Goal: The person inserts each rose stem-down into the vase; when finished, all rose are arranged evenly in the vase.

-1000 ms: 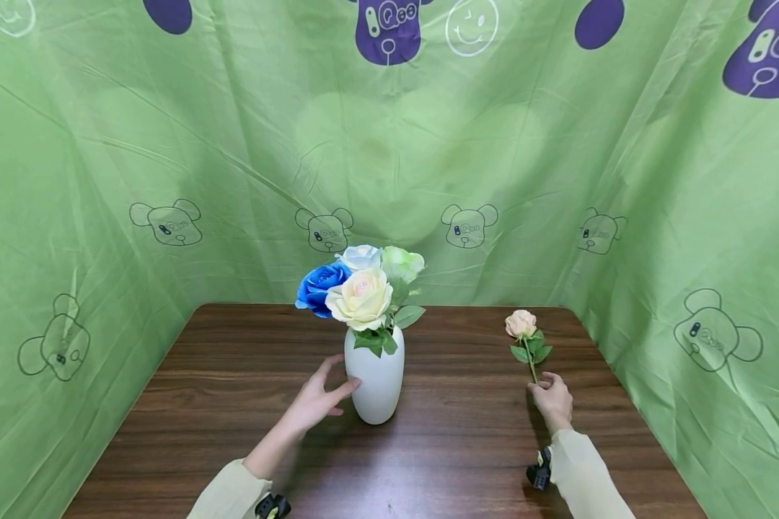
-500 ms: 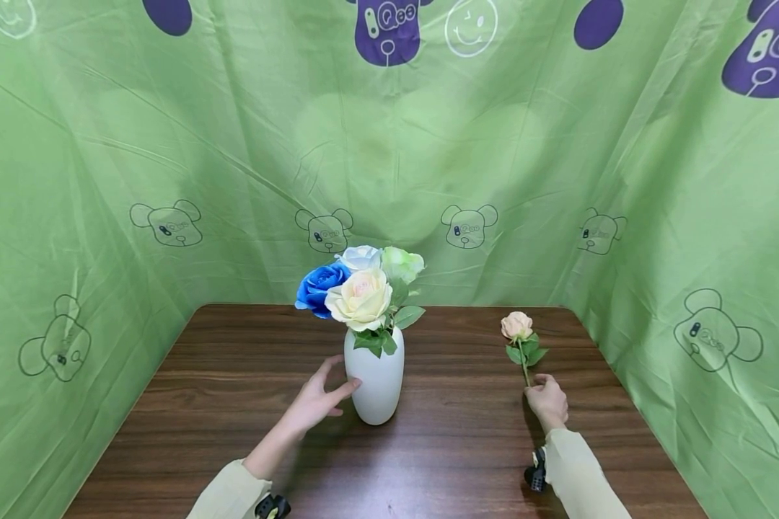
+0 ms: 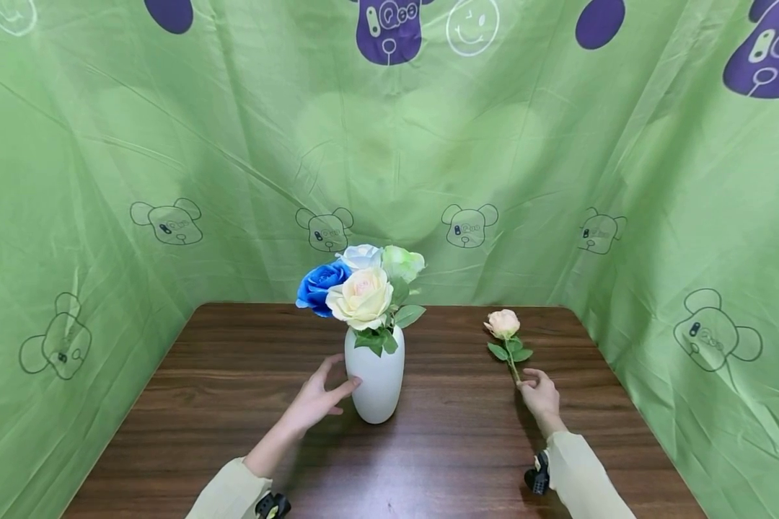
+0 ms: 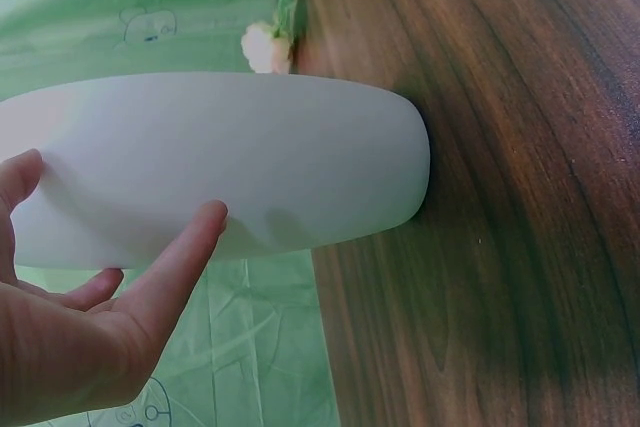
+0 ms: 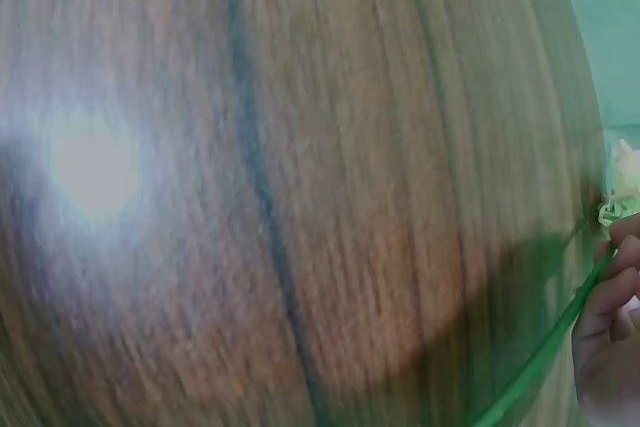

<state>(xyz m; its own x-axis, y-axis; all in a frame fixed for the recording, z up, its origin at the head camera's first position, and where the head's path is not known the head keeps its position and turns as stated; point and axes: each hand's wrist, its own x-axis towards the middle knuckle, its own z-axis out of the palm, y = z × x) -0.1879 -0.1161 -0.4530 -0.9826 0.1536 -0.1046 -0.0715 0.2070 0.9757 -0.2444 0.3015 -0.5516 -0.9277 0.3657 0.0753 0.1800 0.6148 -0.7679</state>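
Note:
A white vase (image 3: 375, 382) stands upright on the table, holding several artificial roses: a blue rose (image 3: 322, 288), a cream rose (image 3: 361, 298), a pale blue one and a green one. My left hand (image 3: 313, 400) holds the vase's left side, thumb on the front and the other fingers toward the back. In the left wrist view, the thumb (image 4: 190, 250) lies on the vase's lower body. Off to the right, my right hand (image 3: 540, 395) pinches a pale pink rose (image 3: 503, 324) by its green stem (image 5: 545, 347), with its bloom pointing away from me.
The brown wooden table (image 3: 234, 375) has a far edge against a green printed curtain (image 3: 253, 144), which also hangs on both sides. Bare tabletop lies between the vase and my right hand. A black wrist camera (image 3: 537, 472) sits at the right cuff.
My right hand has moved a little to the left with the pink rose, whose bloom now leans further left. The left hand and the vase have stayed in place.

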